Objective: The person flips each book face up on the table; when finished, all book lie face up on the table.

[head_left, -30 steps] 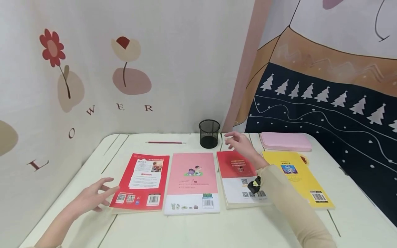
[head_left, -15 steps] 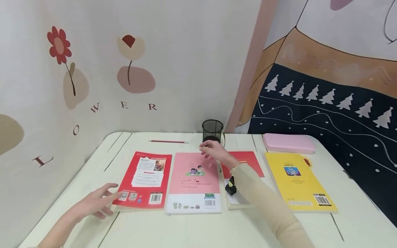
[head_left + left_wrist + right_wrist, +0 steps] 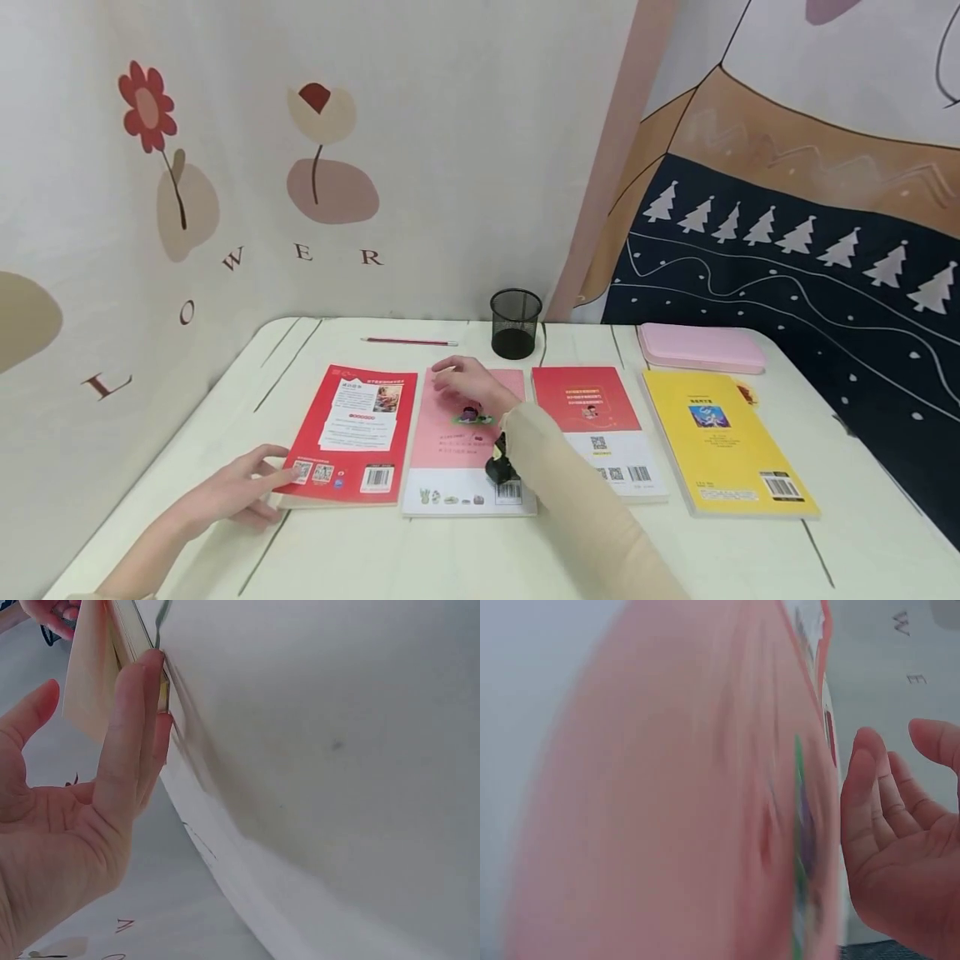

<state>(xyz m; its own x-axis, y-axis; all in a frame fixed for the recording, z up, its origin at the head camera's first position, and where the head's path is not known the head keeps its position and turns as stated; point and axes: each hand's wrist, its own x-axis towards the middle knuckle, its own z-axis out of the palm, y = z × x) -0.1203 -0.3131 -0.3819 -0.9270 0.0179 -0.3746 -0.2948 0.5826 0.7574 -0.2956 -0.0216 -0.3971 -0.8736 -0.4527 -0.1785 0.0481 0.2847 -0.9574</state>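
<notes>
In the head view my left hand (image 3: 225, 493) is at the lower left corner of a red book (image 3: 356, 433), its thumb tip over the cover. The left wrist view shows that hand (image 3: 82, 802) with straight fingers beside the book's page edge and the thumb apart from them. Whether it touches the book, I cannot tell. My right hand (image 3: 472, 383) hovers over the upper part of a pink book (image 3: 438, 433), fingers loosely bent around nothing. In the right wrist view the hand (image 3: 907, 832) appears beside the blurred pink cover (image 3: 667, 787).
A red and white book (image 3: 581, 396) and a yellow book (image 3: 727, 446) lie to the right. Behind the books are a red pencil (image 3: 408, 341), a black mesh pen holder (image 3: 515, 325) and a pink case (image 3: 701, 347). A printed curtain (image 3: 450, 167) hangs behind the table.
My right hand has swept left from above the red and white book to above the pink one. My left hand has moved slightly right, closer onto the red book's corner.
</notes>
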